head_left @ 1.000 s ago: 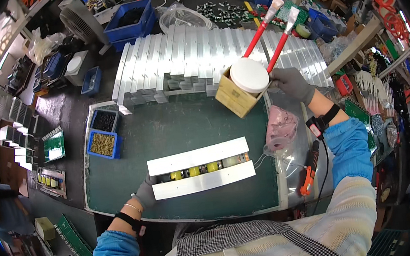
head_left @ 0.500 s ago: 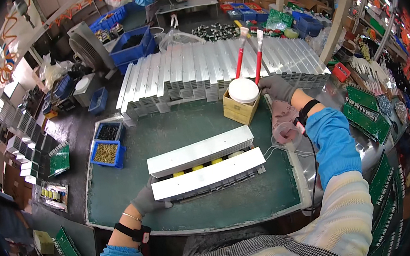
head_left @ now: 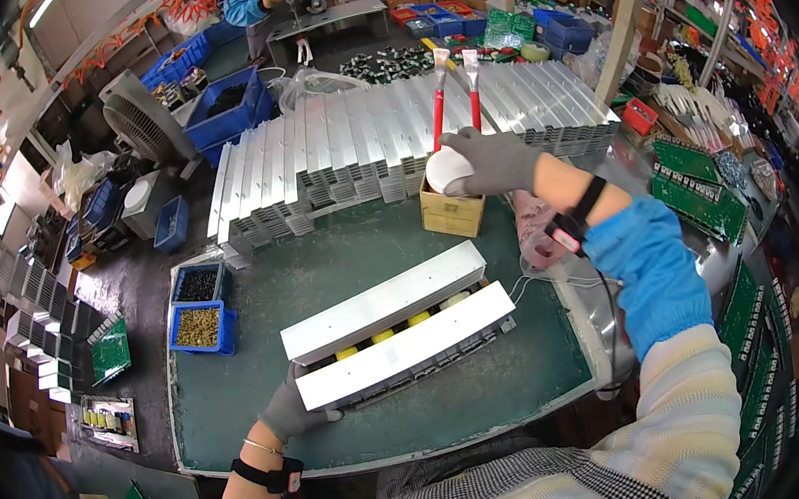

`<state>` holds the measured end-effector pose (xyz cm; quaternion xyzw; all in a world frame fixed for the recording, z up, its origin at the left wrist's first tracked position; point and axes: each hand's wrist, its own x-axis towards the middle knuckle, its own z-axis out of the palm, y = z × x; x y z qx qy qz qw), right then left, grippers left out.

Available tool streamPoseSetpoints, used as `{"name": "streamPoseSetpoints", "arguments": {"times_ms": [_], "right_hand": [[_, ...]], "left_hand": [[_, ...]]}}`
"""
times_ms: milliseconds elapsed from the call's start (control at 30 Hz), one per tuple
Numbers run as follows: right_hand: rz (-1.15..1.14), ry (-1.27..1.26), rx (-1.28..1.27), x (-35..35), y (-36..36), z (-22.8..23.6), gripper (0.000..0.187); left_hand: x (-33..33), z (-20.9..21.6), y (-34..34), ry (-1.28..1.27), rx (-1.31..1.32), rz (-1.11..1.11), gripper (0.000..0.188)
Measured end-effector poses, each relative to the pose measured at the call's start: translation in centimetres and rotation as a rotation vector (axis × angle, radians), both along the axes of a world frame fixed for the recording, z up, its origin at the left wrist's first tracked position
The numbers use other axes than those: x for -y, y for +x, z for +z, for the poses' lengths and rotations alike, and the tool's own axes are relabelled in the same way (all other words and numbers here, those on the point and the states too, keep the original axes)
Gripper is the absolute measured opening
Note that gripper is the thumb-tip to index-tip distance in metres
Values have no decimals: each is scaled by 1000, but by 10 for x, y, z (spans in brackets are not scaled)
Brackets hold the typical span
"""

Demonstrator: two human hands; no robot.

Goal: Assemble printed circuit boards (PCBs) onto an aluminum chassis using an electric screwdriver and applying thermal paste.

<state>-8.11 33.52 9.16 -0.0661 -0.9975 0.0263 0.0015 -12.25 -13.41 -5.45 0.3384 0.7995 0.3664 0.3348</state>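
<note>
My right hand (head_left: pixel 495 161), in a grey glove, has its fingers over a white round tub (head_left: pixel 446 171). This tub sits in the top of a small yellowish box (head_left: pixel 452 215). Two red-handled brushes, one on the left (head_left: pixel 439 121) and one on the right (head_left: pixel 475 107), stand upright behind it. My gloved left hand (head_left: pixel 292 412) grips the left end of a long metal-cased electronic assembly (head_left: pixel 410 346) lying on the green tabletop. Yellow parts (head_left: pixel 382 336) show in the gap between its two silvery sides. The fingertips under its edge are partly hidden.
Rows of stacked aluminium channels (head_left: pixel 350 152) line the table's far side. Blue bins of black screws (head_left: pixel 199 283) and brass-coloured screws (head_left: pixel 199 327) stand at left. A clear cup (head_left: pixel 540 246) and cables lie at right, with green circuit boards (head_left: pixel 700 193) beyond. A person works far back.
My right hand has moved left from the box's right side onto the top of the white tub. My left hand stays at the assembly's end. The whole view has shifted slightly.
</note>
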Motion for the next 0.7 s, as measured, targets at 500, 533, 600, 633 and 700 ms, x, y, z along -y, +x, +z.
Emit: {"name": "streamPoseSetpoints", "arguments": {"times_ms": [500, 533, 600, 633, 700], "right_hand": [[-248, -37, 197, 13, -27, 1, 95], [-219, -7, 206, 15, -30, 2, 96], [-233, 61, 261, 19, -35, 3, 90], [-255, 46, 288, 21, -38, 3, 84], [-140, 92, 330, 26, -40, 3, 70]], "left_hand": [[3, -9, -3, -48, -183, -40, 111], [2, -8, -4, -38, -166, -49, 111], [-1, -3, -4, -57, -188, -96, 113], [0, 4, -3, -73, -194, -107, 113], [2, 28, 2, -1, -48, -107, 110]]}}
